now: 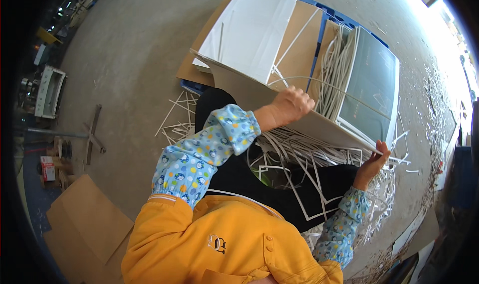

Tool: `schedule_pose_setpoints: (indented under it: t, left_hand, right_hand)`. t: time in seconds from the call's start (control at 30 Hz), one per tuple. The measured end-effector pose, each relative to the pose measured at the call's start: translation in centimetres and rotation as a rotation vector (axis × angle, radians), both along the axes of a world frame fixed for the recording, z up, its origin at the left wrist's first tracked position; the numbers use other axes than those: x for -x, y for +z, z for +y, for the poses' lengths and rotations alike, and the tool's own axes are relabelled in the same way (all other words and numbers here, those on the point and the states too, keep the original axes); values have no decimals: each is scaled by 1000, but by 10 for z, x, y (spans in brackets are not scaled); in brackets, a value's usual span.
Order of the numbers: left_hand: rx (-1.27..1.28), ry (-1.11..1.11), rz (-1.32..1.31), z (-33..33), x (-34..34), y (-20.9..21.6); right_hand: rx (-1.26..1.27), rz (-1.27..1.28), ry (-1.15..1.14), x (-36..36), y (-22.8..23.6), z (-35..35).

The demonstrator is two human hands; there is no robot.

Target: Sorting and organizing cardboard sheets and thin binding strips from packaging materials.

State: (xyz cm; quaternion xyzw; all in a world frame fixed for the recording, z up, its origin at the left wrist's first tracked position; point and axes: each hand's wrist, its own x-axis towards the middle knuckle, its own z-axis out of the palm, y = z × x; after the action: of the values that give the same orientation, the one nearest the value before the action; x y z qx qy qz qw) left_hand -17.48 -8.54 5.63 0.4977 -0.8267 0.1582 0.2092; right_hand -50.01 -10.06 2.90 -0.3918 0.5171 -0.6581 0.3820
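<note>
A large grey-white cardboard sheet (pixel 234 79) stands tilted across my lap, its top edge running from the far left to the near right. My left hand (pixel 291 106) is closed just over that edge, and a narrow white strip (pixel 279 74) runs into its curled fingers. At the sheet's right corner, my right hand (pixel 373 164) grips the edge between thumb and fingers. A thin pale strip (pixel 339 88) arcs over the stacks behind. Below the sheet, many loose white offcut strips (pixel 304 149) hang and lie tangled around my legs.
Behind the sheet, a blue pallet (pixel 324 7) bears a stack of white sheets (pixel 254 27), brown cardboard (pixel 302 32) and a grey-green printed stack (pixel 371 79). Scrap strips (pixel 182 117) litter the floor. Brown cardboard sheets (pixel 87 224) lie at lower left, near a metal stand (pixel 93 134).
</note>
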Motion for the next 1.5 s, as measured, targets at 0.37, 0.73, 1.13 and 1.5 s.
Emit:
schedule_pose_setpoints:
  t: [0.37, 0.73, 1.13, 1.5]
  left_hand:
    - [150, -76, 54, -2, 8, -1]
    - [138, -73, 33, 7, 23, 15]
    - [49, 28, 24, 32, 3, 4]
    - [-72, -5, -49, 28, -6, 14]
  right_hand:
    - [13, 95, -50, 21, -12, 0]
    - [94, 99, -128, 17, 15, 10]
    - [-40, 283, -123, 21, -1, 13]
    - [45, 29, 130, 34, -13, 0]
